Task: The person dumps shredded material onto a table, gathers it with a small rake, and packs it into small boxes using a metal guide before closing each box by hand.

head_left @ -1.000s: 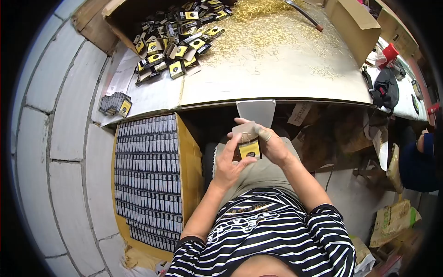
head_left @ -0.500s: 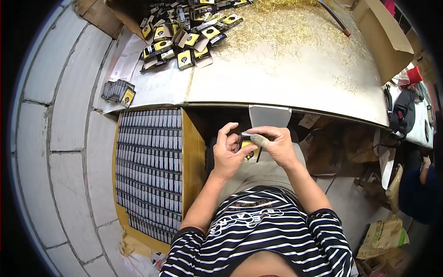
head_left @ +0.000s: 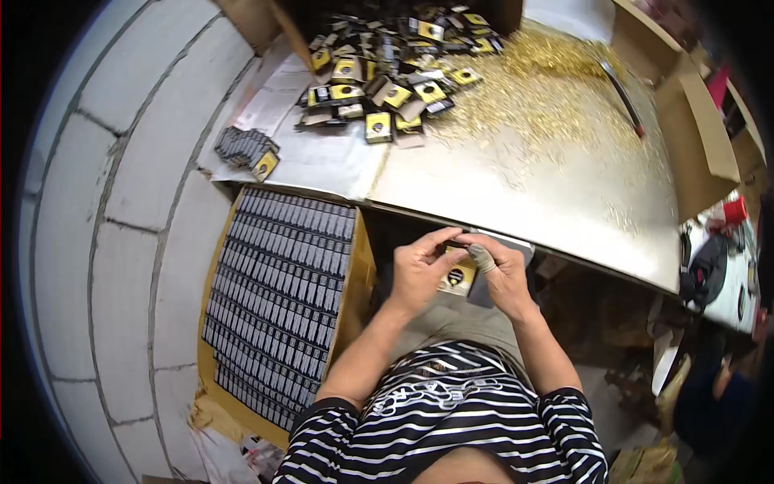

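Note:
A small yellow-and-black box (head_left: 458, 280) is held upright above my lap, its yellow face towards me. My left hand (head_left: 417, 273) is closed on its left side, thumb across the front near the top. Fingers of my right hand (head_left: 505, 277) pinch at the top edge, and the thumb wears a pale cover (head_left: 482, 256). What the fingertips do at the top of the box is hidden. Left of my lap stands a carton (head_left: 359, 284) packed with rows of similar small boxes (head_left: 278, 286).
On the table (head_left: 516, 194) lies a heap of yellow-and-black boxes (head_left: 379, 125), with many thin gold-coloured pieces (head_left: 556, 101) beside it. A dark rod (head_left: 622, 98) lies among them. Stacked boxes (head_left: 246, 149) sit at the left corner; an open carton (head_left: 697, 133) stands right.
The camera view has turned, so the table slants down to the right. My hands have drawn closer together at the top of the box, and more of its yellow face shows.

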### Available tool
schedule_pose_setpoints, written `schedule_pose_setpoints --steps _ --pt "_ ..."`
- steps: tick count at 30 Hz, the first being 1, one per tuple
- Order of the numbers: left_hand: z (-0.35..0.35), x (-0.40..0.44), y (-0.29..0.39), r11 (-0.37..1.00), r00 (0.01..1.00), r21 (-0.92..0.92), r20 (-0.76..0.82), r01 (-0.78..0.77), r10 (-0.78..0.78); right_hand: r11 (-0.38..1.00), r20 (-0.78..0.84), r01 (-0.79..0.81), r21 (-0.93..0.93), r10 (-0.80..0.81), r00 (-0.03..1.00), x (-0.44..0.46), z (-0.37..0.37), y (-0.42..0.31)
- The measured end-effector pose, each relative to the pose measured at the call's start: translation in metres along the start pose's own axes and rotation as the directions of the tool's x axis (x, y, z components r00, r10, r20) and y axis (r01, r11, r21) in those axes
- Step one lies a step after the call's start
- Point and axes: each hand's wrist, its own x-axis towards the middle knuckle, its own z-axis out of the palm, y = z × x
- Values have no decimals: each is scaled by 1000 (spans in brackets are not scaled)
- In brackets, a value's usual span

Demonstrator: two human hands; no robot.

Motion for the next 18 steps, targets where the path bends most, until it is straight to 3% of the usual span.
schedule_pose_setpoints --steps 1,2,3,4,5,6,7,9,10,12,13,16,17,18 --pt "-17 8 11 956 988 263 -46 -133 150 998 37 24 -54 -22 999 9 7 -5" --pt "-40 23 24 827 953 513 -54 -230 299 982 52 -43 -183 54 997 18 13 5" --pt "-68 42 35 477 811 805 10 -354 586 920 92 40 -390 -4 996 30 18 8" --pt "-95 61 57 484 867 851 -75 -202 493 808 120 118 -577 -60 991 41 23 10" --pt "-125 85 64 328 844 938 -83 -114 530 776 133 157 -611 -95 987 52 28 13" --pt "-146 106 70 84 905 991 -129 103 405 729 193 214 -650 -114 975 63 32 12" --pt "-170 130 60 -71 917 997 3 28 400 678 234 254 -689 -123 964 73 35 12" --pt "-181 174 44 -108 914 972 233 -209 331 622 412 344 -703 -38 911 102 30 0" --pt "-173 197 35 -96 892 939 344 -331 293 460 395 390 -798 -92 914 120 16 11" --pt "-137 230 26 76 962 982 150 -172 227 87 389 410 -908 -184 902 152 -16 44" --pt "-119 242 20 162 983 984 50 -80 178 99 299 324 -941 -206 932 159 -40 47" --pt "-93 275 6 43 983 984 -175 173 52 95 -7 10 -995 -174 985 152 -103 48" --pt "-94 285 4 100 977 974 -209 205 30 132 -72 -49 -990 -178 981 144 -123 54" --pt "-107 303 -5 269 989 952 -132 143 -59 169 -138 -108 -980 -181 974 135 -138 59"
